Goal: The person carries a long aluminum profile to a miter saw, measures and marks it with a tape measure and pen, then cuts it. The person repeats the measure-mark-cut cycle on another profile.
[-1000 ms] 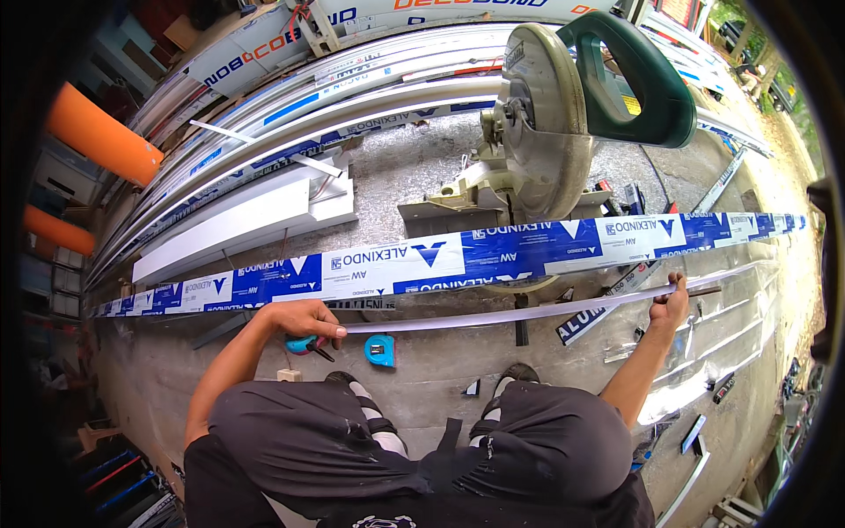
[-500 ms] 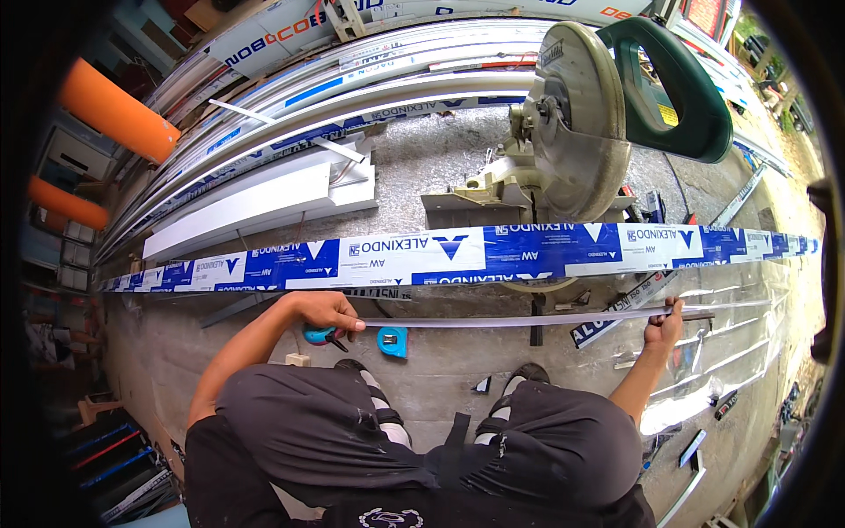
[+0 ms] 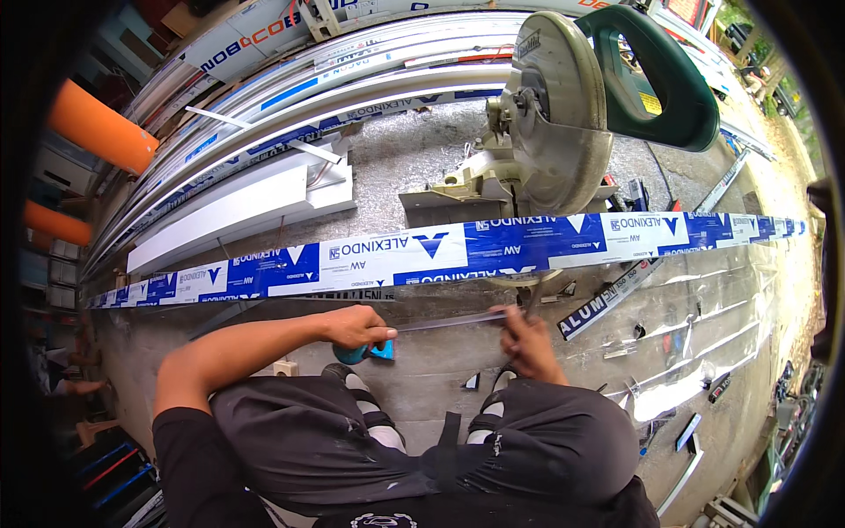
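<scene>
My left hand (image 3: 359, 327) is closed on the end of a thin pale strip (image 3: 453, 320), with a rounded teal object (image 3: 350, 355) beneath the fingers. What that object is, I cannot make out. A teal tape measure (image 3: 384, 349) lies on the floor just beside it, partly covered by the hand. The strip runs taut to my right hand (image 3: 528, 343), whose fingers pinch it. Something narrow and blurred sticks up past those fingertips toward a long bar (image 3: 431, 251) wrapped in blue and white film. That bar spans the scene in front of a miter saw (image 3: 563, 114) with a green handle.
White panels (image 3: 238, 207) and long profiles (image 3: 290, 101) lie behind at the left. An orange pipe (image 3: 101, 128) slants in at far left. A dark-labelled profile (image 3: 607, 299), clear plastic sheeting (image 3: 687, 370) and a small wood block (image 3: 284, 368) are on the floor.
My right hand has come in from the far right toward the middle, and the strip between my hands is now much shorter. The left hand has shifted slightly right, partly covering the tape measure.
</scene>
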Demonstrator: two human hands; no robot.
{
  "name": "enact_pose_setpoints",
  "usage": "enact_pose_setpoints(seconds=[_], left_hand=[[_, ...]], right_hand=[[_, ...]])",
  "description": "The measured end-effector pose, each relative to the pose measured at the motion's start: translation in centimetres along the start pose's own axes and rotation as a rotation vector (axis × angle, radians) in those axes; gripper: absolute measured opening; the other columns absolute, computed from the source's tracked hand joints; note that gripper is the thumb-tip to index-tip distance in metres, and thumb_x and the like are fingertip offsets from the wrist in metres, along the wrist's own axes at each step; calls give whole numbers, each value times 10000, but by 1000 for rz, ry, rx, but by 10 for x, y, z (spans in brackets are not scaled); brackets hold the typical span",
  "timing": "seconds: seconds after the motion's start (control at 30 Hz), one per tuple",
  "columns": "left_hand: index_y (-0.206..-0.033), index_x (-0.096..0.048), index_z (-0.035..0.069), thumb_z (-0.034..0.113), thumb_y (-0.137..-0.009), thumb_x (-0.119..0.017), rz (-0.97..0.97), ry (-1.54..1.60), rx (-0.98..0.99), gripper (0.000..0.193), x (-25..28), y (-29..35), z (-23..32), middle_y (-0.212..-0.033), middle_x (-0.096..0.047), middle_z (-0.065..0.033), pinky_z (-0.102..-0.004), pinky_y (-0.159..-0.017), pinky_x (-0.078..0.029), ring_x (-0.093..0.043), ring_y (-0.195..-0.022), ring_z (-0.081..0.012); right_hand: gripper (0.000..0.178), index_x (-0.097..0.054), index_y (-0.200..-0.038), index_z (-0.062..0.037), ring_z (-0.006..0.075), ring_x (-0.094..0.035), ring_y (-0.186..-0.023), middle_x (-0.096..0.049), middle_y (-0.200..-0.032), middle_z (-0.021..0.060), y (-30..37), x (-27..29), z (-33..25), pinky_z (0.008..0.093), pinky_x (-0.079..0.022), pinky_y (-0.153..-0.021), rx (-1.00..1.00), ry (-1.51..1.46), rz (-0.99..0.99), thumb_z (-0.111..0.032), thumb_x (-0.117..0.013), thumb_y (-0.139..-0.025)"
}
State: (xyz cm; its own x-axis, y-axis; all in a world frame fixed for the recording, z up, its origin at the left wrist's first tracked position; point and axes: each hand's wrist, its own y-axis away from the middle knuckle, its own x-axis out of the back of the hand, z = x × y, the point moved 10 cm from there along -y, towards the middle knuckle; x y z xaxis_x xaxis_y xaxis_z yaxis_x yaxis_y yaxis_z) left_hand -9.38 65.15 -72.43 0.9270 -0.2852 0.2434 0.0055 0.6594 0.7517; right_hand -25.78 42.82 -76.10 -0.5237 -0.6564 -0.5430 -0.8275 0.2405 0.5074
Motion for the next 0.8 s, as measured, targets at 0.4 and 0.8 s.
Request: enact_pose_setpoints(seconds=[0.4, 0.8], left_hand=[[-1013, -747, -1, 475, -1041, -501, 7, -15, 5, 536, -71, -61, 26, -942, -738, -174, -434, -856, -535, -703, -935, -351], [-1510, -303, 46, 342, -576, -956, 888, -785, 26, 1178, 107, 52, -12, -1466, -355, -219, -491, -1184, -283, -343, -1386, -408]], right_hand=[[332, -628, -1178, -39, 414, -650, -897, -628, -1056, 181, 10, -22, 30, 466, -530, -762, 415, 1528, 100, -145, -704, -873], [474, -563, -1291, -15, 381, -590, -1049, -576, -1169, 187, 25, -38, 35, 450, -485, -896, 617, 1731, 64, -65, -656, -829]])
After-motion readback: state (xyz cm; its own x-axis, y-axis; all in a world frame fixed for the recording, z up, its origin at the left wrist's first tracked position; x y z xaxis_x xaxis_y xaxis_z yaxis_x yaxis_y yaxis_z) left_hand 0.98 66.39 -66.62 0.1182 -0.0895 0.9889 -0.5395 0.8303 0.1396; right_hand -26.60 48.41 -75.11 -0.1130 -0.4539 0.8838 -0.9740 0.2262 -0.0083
